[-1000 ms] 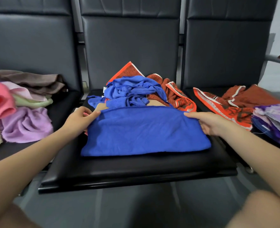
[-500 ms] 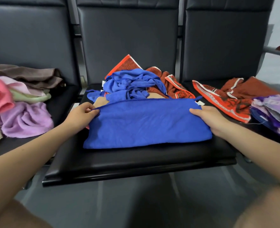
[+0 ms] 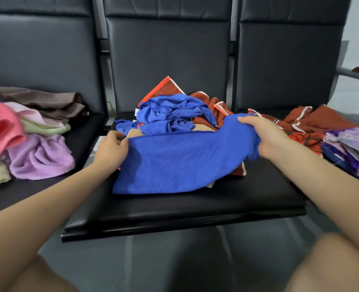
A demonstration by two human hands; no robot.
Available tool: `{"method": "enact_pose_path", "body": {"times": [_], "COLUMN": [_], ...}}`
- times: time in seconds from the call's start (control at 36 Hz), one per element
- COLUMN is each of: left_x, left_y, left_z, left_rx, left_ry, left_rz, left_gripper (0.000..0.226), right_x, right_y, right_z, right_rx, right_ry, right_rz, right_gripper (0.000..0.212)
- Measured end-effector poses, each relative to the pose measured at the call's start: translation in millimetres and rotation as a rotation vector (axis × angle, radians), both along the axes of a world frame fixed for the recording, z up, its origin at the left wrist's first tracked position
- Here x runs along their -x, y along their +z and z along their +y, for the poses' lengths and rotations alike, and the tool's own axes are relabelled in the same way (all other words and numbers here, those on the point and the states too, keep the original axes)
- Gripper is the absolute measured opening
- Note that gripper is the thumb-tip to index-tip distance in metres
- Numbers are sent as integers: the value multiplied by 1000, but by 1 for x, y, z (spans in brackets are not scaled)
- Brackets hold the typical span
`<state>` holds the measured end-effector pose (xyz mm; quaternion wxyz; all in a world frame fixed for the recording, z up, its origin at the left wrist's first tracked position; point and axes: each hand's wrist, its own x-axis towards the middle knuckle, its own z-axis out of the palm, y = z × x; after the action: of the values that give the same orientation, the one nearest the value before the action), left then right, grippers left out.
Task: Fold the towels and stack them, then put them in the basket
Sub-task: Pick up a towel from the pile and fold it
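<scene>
Blue towel (image 3: 174,163): spread across the front half of the middle seat (image 3: 184,209), its right end lifted and bunched, its left end low.
Left hand (image 3: 111,149): grip clamped on the towel's upper left corner, pinched between thumb and fingertips.
Right hand (image 3: 265,135): grip clamped on the gathered right end of the towel, fingers curled over the top, held above the seat.
Behind the towel: a crumpled blue cloth (image 3: 172,116) lies on a heap of red-orange patterned towels (image 3: 208,110), touching the held towel's far edge; a tan piece shows between them.
Under the towel: a red corner (image 3: 238,169) sticks out at its right side.
Left seat: a loose pile (image 3: 26,131) with pink, lilac, pale green and brown cloths, well apart from the hands.
Right seat: red patterned towels (image 3: 305,127) and a purple pile (image 3: 351,148) near the right forearm.
Count: three black seats in a row, two hands, two blue cloths; the number of cloths in the heaps cannot be told.
</scene>
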<state>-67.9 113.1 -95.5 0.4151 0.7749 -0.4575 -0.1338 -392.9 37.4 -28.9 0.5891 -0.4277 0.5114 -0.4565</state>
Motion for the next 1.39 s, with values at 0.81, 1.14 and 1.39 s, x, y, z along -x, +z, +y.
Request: {"method": "enact_pose_path", "body": {"times": [0.81,1.14,1.39], "left_x": [35,26,27], "left_y": [3,2,6], "left_z": [21,38,44], "left_rx": [44,-249,-276], "left_ry": [78,74,30], "left_rz": [227,-161,62], "left_gripper": [20,47,63], "right_x": [-84,-101,-98], "right_y": [-32,-45,-50], "right_z": [27,37,43], "right_rx": [574,350,355], "right_ry": [354,342,491], "right_rz": [801,770,821], "right_gripper": [40,52,33]}}
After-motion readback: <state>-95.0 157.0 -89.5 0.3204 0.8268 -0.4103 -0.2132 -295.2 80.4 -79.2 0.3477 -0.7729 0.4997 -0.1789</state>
